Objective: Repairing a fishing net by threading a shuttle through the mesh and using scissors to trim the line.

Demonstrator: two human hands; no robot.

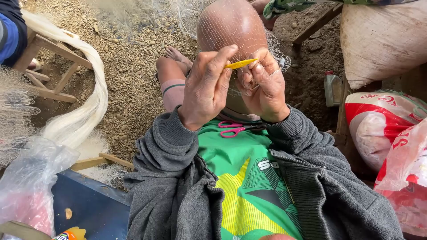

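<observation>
Netting (231, 26), fine and pale, drapes a raised knee above both hands. Left hand (207, 86) and right hand (263, 86) pinch a yellow netting needle (240, 64) between fingertips against the mesh. Pink scissors (233, 129) lie in the lap below.

This is an outdoor yard used as a makeshift net-mending spot, with a floor of bare dirt and gravel (133, 66) rather than any paving. Fine white fishing net (18, 111) lies heaped at the left beside a rough wooden stool (49, 49) and a long bundle of white twine (89, 98), and more netting (249, 26) drapes over the seated person's knee. At the right, stuffed woven sacks (382, 40) and red-and-white bags (382, 124) are stacked against rough wooden posts.
</observation>
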